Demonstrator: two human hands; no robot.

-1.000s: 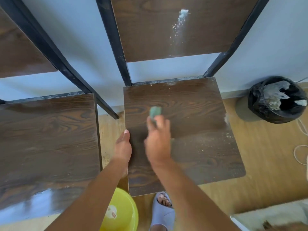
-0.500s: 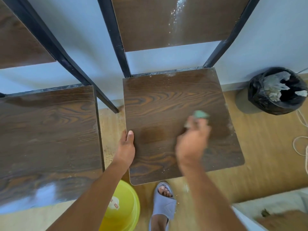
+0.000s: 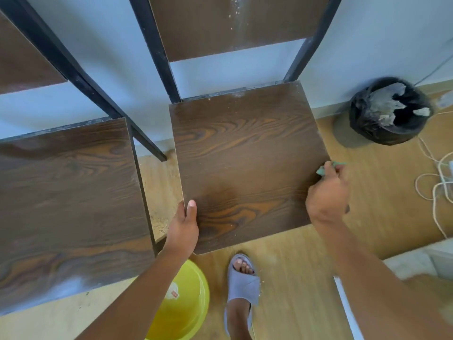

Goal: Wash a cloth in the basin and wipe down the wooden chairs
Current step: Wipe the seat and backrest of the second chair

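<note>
Two dark wooden chairs with black metal frames stand side by side against a pale wall. My left hand [image 3: 184, 225] grips the front left edge of the right chair's seat [image 3: 245, 153], thumb on top. My right hand [image 3: 327, 195] is at that seat's right edge, closed around a small green cloth [image 3: 329, 166] that sticks out past my fingers. White powdery streaks mark the right chair's backrest [image 3: 232, 23]. The left chair's seat [image 3: 68, 192] lies beside it. A yellow basin [image 3: 182, 305] sits on the floor under my left forearm.
A bin lined with a black bag [image 3: 389, 111] holding crumpled paper stands by the wall at the right. White cables [image 3: 438, 182] coil on the wooden floor at the far right. My foot in a grey slipper [image 3: 241, 283] is in front of the right chair.
My right hand has swept the green cloth from the seat's middle rightward to its right edge. The white dust on the right part of the seat is gone. My left hand stays put.
</note>
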